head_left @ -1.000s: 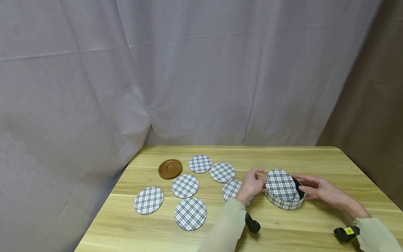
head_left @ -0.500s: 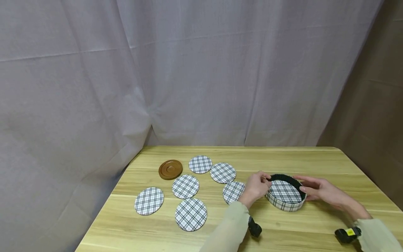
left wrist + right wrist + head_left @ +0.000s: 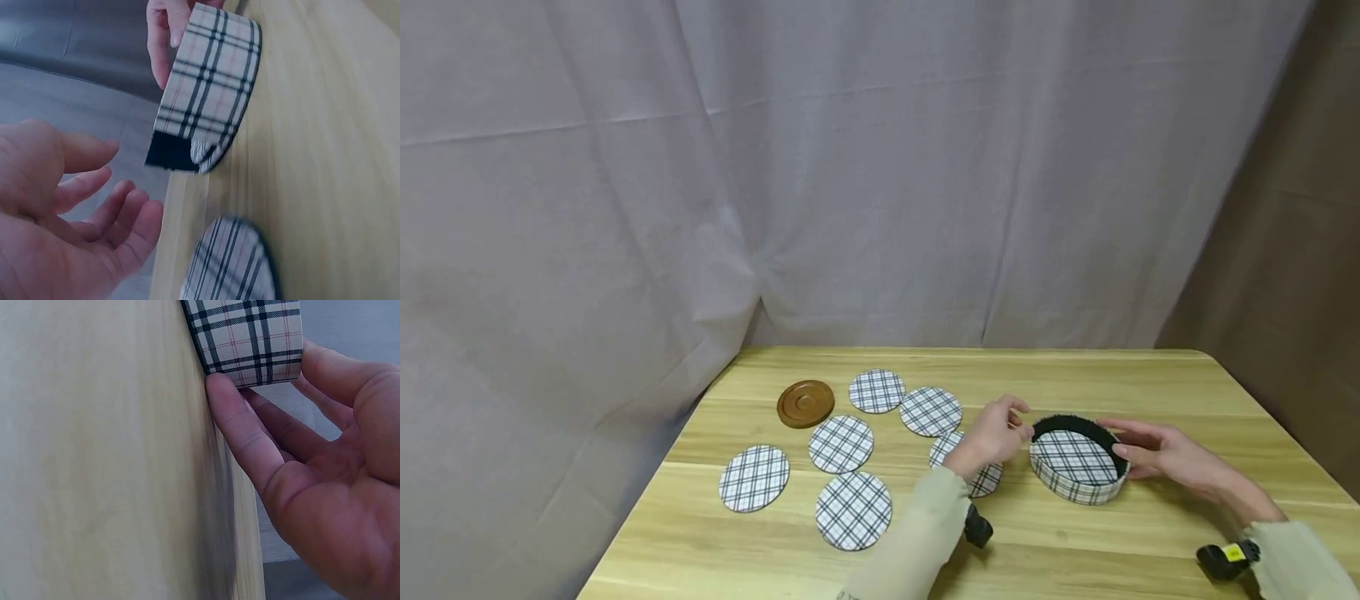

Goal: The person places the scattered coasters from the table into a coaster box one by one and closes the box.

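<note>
A round plaid box (image 3: 1078, 492) with a dark fuzzy inner wall stands uncovered at the right of the table. Inside it lies a plaid coaster (image 3: 1075, 460) flat. My right hand (image 3: 1172, 458) holds the box's right side, thumb at the rim; the right wrist view shows its fingers (image 3: 250, 440) against the plaid wall. Just left of the box, my left hand (image 3: 992, 435) is empty, its fingers loosely bent and apart from the box in the left wrist view. Under the left wrist, another plaid coaster (image 3: 987, 482) is partly covered.
Several plaid coasters lie spread to the left, among them one at the far left (image 3: 755, 478) and one at the front (image 3: 853, 511). Behind them sits a round brown wooden coaster (image 3: 805, 403). A grey curtain (image 3: 880, 208) hangs beyond the table's back edge.
A plaid coaster tilted across the box's top one second ago now lies flat inside. My left hand has let go and drawn back to the left. The right hand has stayed on the box.
</note>
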Demonstrator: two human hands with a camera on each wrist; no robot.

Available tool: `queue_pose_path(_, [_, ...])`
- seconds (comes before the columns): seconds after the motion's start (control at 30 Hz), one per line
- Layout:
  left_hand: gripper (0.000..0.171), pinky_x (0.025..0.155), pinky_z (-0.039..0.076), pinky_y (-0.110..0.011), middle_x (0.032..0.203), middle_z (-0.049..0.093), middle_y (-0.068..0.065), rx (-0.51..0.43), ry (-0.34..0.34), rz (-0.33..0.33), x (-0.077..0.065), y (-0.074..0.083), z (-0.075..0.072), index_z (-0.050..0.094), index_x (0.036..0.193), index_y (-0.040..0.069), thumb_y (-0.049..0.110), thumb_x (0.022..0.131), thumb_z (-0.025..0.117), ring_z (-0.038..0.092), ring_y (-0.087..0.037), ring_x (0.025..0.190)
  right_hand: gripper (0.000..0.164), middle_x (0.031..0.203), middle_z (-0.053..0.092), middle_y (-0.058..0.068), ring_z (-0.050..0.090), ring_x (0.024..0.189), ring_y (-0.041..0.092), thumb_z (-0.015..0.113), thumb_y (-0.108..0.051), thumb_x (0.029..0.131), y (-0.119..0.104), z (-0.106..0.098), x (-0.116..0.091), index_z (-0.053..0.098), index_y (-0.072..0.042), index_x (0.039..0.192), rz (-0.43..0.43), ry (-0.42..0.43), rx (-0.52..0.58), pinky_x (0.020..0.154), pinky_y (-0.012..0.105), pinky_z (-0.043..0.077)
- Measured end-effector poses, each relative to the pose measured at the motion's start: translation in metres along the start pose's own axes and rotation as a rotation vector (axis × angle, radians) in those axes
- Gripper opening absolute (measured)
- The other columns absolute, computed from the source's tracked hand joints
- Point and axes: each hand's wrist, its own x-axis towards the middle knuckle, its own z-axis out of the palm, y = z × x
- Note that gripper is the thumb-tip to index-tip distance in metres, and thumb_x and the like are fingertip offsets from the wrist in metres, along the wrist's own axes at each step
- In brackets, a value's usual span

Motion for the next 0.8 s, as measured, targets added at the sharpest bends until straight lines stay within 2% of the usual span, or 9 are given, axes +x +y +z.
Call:
queue_pose_path(0.2, [0.033,0.076,0.049,-0.021,0.109,0.059,-0.001,0.191,-0.036,0.051,-0.006,-0.007,-0.014,0.057,0.126,0.02,0.023,0.094,0.066,0.056,-0.007,0.091,0.059,0.122,0.047,-0.039,0.057,0.108,-0.008,0.053,-0.017,0.102,0.0,0.001,0.003,0.027,0.004,0.15,-0.029,-0.014,-0.007,0.083,0.034,0.058])
queue_pose_path(0.37, [0.037,0.079,0.049,-0.02,0.115,0.057,0.003,0.385,-0.078,0.089,-0.013,-0.01,-0.024,0.054,0.13,0.025,0.029,0.095,0.065,0.055,-0.006,0.098,0.056,0.123,0.049,-0.039,0.059,0.109,-0.005,0.052,-0.013,0.102,0.003,0.001,0.003,0.028,0.004,0.15,-0.052,-0.021,0.016,0.083,0.034,0.058])
queue_pose_path(0.5, [0.041,0.082,0.049,-0.019,0.116,0.058,0.005,0.51,-0.096,0.114,-0.017,-0.015,-0.032,0.053,0.133,0.024,0.032,0.094,0.065,0.055,-0.005,0.103,0.056,0.122,0.049,-0.038,0.06,0.108,-0.004,0.052,-0.013,0.102,0.005,0.001,0.002,0.029,0.003,0.15,-0.047,-0.016,0.026,0.082,0.034,0.059])
queue_pose_path(0.6, [0.045,0.086,0.049,-0.02,0.111,0.059,0.006,0.569,-0.109,0.121,-0.019,-0.02,-0.037,0.053,0.135,0.022,0.034,0.093,0.066,0.054,-0.004,0.103,0.057,0.121,0.049,-0.038,0.06,0.107,-0.004,0.053,-0.014,0.101,0.004,0.002,0.001,0.029,0.003,0.15,-0.031,-0.001,0.016,0.082,0.034,0.059])
queue_pose_path(0.8, [0.052,0.104,0.045,-0.028,0.132,0.056,0.003,0.643,-0.144,0.087,-0.023,-0.03,-0.045,0.05,0.139,0.024,0.038,0.092,0.068,0.048,-0.011,0.126,0.056,0.12,0.05,-0.037,0.061,0.107,-0.002,0.053,-0.014,0.101,0.003,0.002,0.0,0.031,0.002,0.15,-0.016,0.015,0.016,0.081,0.035,0.059])
